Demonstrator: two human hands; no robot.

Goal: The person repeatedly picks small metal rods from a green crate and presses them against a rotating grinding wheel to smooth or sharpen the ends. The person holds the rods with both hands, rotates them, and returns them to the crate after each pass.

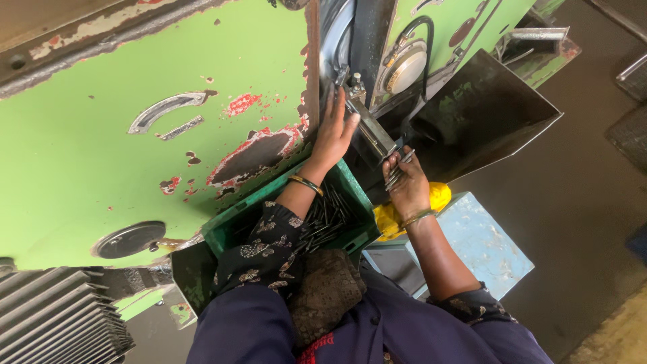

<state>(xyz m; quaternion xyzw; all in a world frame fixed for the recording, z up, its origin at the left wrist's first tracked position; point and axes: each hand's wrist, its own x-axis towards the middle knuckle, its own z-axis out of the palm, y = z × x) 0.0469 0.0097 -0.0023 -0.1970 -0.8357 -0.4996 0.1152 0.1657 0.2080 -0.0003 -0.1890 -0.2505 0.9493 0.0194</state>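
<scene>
Head view shows our left hand (335, 135) spread flat on the machine (135, 135) while our right hand (407, 183) clutches rods (399, 168), which could slip into the crate (350, 185).

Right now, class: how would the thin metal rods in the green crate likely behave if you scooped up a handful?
The rods look like slim, straight metal, so probably stiff. They lie loose and crisscrossed in the green crate, so some may slide or roll free. The right hand grips several bunched together, suggesting each is light.

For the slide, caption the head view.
Left hand on a green machine, right hand gripping metal rods above a green crate.
</scene>
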